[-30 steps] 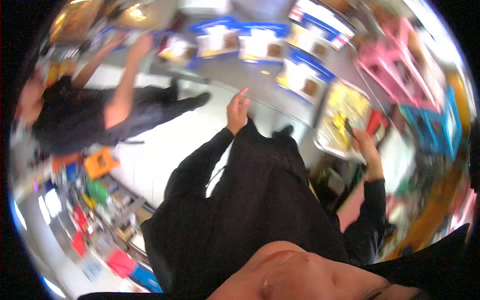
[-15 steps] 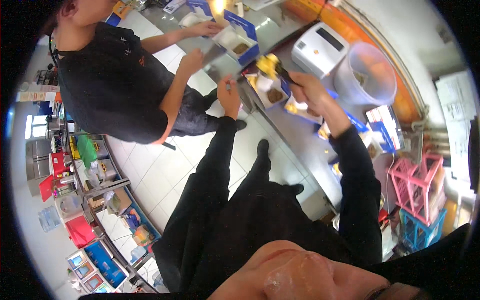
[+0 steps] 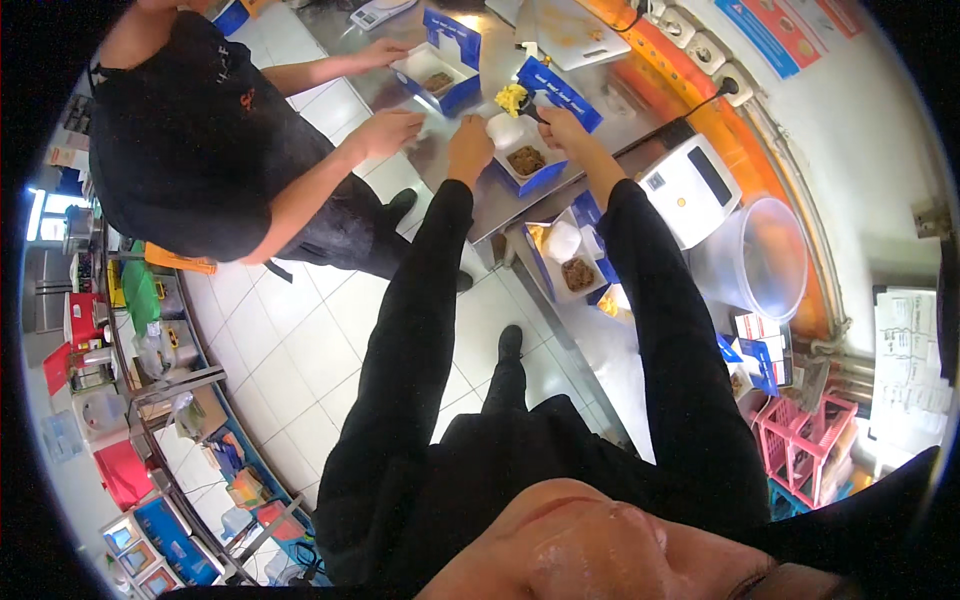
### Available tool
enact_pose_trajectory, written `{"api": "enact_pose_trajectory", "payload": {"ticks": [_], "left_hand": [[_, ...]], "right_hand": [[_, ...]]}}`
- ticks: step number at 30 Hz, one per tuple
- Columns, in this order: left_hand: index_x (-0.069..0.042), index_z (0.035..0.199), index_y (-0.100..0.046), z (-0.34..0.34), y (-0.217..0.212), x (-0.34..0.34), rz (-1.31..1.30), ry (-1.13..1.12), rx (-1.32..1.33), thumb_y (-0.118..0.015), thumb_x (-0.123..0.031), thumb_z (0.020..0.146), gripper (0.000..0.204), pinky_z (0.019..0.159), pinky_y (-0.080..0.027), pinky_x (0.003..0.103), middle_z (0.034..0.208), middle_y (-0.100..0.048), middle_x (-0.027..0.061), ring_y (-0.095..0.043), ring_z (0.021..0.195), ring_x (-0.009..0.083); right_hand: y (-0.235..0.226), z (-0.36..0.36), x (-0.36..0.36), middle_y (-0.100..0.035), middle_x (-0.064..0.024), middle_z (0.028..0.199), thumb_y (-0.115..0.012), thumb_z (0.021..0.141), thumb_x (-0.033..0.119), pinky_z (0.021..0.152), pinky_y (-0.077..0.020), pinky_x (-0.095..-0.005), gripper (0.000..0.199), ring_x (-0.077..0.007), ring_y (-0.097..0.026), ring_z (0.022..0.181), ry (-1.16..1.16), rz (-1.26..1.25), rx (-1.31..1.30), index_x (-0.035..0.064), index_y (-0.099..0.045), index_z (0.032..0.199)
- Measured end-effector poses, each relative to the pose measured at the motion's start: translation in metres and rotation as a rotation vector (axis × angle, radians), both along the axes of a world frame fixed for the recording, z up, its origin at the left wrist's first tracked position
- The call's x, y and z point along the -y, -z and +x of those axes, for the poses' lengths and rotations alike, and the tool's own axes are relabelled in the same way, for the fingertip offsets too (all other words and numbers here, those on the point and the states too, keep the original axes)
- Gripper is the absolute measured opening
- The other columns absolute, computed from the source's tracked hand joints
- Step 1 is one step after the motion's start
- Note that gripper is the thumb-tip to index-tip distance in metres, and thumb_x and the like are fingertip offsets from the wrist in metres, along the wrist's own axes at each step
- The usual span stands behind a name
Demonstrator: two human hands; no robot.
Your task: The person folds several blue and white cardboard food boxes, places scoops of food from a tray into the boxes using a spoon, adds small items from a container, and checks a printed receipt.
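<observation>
My right hand point(image 3: 565, 132) is closed round a dark serving utensil point(image 3: 533, 106), whose exact kind I cannot make out. At its tip sits a clump of yellow food like scrambled egg point(image 3: 511, 98), over the far left part of an open blue-and-white meal box point(image 3: 533, 185). Inside that box are a mound of white rice point(image 3: 506, 131) and brown minced food point(image 3: 525, 160). My left hand point(image 3: 470, 150) is at the box's left edge with its fingers drawn together; what they grip is hidden.
A co-worker's hands point(image 3: 388, 132) are at another meal box point(image 3: 462, 97) on the left. Nearer me stands a filled box point(image 3: 575, 292). To the right are a white machine point(image 3: 690, 195), a clear plastic bin point(image 3: 755, 260) and a pink crate point(image 3: 800, 440). A white cutting board point(image 3: 575, 40) lies behind.
Both my hands have moved in to the meal box further left along the counter. My right hand carried the utensil with the yellow food there. The co-worker's nearer hand has lowered slightly.
</observation>
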State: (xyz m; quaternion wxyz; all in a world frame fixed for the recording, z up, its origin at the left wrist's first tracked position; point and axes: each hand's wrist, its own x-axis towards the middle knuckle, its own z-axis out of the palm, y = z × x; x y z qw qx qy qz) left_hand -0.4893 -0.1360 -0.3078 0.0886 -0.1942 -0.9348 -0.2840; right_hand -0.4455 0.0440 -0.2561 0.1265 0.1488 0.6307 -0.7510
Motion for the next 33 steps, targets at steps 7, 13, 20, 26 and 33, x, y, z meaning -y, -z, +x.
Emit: {"api": "enact_pose_trajectory", "payload": {"ticks": [7,13,20,26,33], "left_hand": [[-0.016,0.102,-0.061,0.013,-0.008,-0.009,0.357,-0.005,-0.033,-0.064,-0.017,0.069,0.033,0.084,-0.045,0.04,0.113,-0.049,0.0131,-0.053,0.102,0.0322],[-0.016,0.11,-0.061,0.015,-0.001,-0.003,0.438,-0.19,0.176,-0.07,-0.021,0.062,0.049,0.085,-0.044,0.039,0.112,-0.049,0.0165,-0.053,0.102,0.0325],[-0.013,0.112,-0.061,0.013,0.007,0.005,0.432,-0.199,0.131,-0.071,-0.024,0.06,0.054,0.089,-0.043,0.038,0.107,-0.054,0.0202,-0.054,0.103,0.0331],[-0.013,0.109,-0.063,0.015,0.005,-0.007,0.433,-0.223,0.08,-0.072,-0.023,0.059,0.051,0.086,-0.045,0.038,0.105,-0.056,0.0211,-0.055,0.099,0.0336],[-0.011,0.097,-0.064,0.023,0.002,-0.002,0.458,-0.322,-0.002,-0.074,-0.026,0.06,0.042,0.082,-0.046,0.039,0.106,-0.054,0.0156,-0.056,0.097,0.0318]], "right_hand": [[0.047,-0.022,-0.021,-0.039,0.0037,0.057,-0.044,0.094,0.026,0.04,-0.024,-0.0233,0.02,-0.0076,-0.032,0.042,0.01,0.111,-0.044,0.0104,-0.053,0.085],[0.065,-0.019,-0.004,-0.059,-0.003,0.073,-0.046,0.093,0.025,0.061,-0.0449,-0.0297,0.039,-0.0182,-0.057,0.064,-0.101,0.755,-0.493,0.0021,-0.047,0.125],[0.024,0.003,0.024,-0.06,-0.0225,0.087,-0.045,0.09,0.02,0.072,-0.0451,-0.0451,0.045,-0.0391,-0.059,0.081,-0.18,1.158,-0.515,0.0257,-0.036,0.134],[0.021,0.009,0.012,-0.061,-0.0233,0.091,-0.044,0.091,0.022,0.074,-0.0455,-0.0472,0.043,-0.0393,-0.059,0.084,-0.078,1.066,-0.503,0.0262,-0.035,0.133],[0.016,0.006,0.021,-0.06,-0.0244,0.098,-0.042,0.092,0.026,0.079,-0.0444,-0.0461,0.039,-0.0381,-0.058,0.092,-0.1,0.993,-0.411,0.0225,-0.041,0.131]]}}
